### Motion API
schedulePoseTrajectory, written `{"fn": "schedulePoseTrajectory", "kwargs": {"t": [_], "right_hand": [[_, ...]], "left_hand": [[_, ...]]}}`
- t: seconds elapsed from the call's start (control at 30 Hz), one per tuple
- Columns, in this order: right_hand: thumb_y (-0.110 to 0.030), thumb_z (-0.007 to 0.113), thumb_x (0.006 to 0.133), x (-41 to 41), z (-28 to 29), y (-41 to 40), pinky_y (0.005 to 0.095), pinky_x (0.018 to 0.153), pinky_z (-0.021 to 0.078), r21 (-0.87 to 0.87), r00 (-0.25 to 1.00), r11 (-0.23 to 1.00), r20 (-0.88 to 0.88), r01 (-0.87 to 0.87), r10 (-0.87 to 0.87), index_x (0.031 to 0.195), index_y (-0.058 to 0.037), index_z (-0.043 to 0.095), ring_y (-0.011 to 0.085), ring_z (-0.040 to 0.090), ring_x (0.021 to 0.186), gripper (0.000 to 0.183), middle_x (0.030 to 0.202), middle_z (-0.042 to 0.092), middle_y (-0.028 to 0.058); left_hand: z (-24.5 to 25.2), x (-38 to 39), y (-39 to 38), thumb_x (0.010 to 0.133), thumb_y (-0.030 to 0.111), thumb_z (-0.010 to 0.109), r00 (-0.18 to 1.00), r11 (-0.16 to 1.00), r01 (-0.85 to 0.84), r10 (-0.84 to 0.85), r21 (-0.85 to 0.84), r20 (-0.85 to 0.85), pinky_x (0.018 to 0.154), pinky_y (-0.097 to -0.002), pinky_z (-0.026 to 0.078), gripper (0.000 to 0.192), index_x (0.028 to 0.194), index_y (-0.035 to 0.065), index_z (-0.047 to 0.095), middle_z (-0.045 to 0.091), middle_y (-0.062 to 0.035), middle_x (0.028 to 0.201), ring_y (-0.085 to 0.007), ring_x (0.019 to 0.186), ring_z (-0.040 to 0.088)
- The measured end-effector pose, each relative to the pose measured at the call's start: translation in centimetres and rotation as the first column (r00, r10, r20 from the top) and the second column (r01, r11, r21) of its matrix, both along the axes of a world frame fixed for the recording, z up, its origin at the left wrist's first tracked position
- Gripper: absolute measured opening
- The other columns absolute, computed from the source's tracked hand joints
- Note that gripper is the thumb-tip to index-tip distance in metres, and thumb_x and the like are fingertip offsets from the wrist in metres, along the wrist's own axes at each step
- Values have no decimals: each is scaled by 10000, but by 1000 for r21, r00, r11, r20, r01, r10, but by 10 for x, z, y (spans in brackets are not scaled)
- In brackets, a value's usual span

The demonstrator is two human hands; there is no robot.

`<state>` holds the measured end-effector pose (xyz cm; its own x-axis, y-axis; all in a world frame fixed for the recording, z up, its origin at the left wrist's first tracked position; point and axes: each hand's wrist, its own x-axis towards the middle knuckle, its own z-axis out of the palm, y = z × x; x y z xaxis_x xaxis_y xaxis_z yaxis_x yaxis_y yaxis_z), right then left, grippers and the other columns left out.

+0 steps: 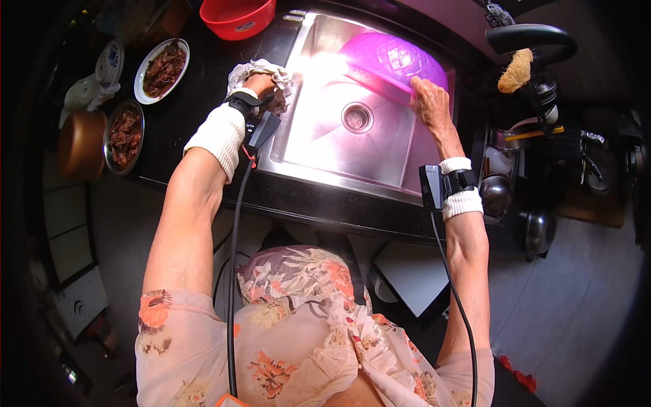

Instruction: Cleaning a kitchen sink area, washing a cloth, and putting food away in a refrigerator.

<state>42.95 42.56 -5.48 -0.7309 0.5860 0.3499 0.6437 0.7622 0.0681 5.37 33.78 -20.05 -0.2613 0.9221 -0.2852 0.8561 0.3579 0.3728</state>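
Note:
In the head view my right hand (432,104) grips the rim of a purple plastic basin (402,58), which is tilted on its side in the back right of the stainless steel sink (330,147). My left hand (259,85) is on a crumpled white cloth (249,71) on the black counter, just left of the sink's edge. The cloth bunches around the fingers and hides most of them. A round drain (357,117) with a strainer shows in the sink floor below the basin. Strong glare whitens the sink's left side.
A red plastic basin (238,18) stands behind the sink's left corner. To the left are a white plate of cooked meat (163,68), a metal dish of meat (124,135) and a copper-coloured pot (82,145). On the right, a rack holds pots (496,193); a loofah (515,71) hangs above.

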Motion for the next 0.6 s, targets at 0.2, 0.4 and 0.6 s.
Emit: {"fn": "schedulePoseTrajectory", "kwargs": {"t": [0.2,0.4,0.6], "right_hand": [[-15,542,763,13,4,-3,422,512,484,50,999,998,17,47,-48,747,-59,510,314,596,606,57,640,565,133],[6,522,761,20,11,-17,391,449,475,148,996,988,-84,46,-33,717,-48,507,300,588,557,71,623,550,140],[41,543,683,35,8,-77,360,413,440,113,999,992,16,-51,49,673,-55,456,239,520,515,130,584,452,94]], "left_hand": [[2,10,10,890,301,461,998,999,32,-34,-42,-45,1013,-367,325,390,1245,145,503,465,-116,1310,-301,1198,445],[-24,-32,13,815,477,523,937,984,170,-175,-45,-301,869,-374,441,394,1099,216,604,577,-43,1172,-265,1053,550],[-17,-10,14,818,449,523,966,984,168,-153,56,-211,847,-370,451,366,1075,207,617,593,-53,1143,-271,1017,564]]}}
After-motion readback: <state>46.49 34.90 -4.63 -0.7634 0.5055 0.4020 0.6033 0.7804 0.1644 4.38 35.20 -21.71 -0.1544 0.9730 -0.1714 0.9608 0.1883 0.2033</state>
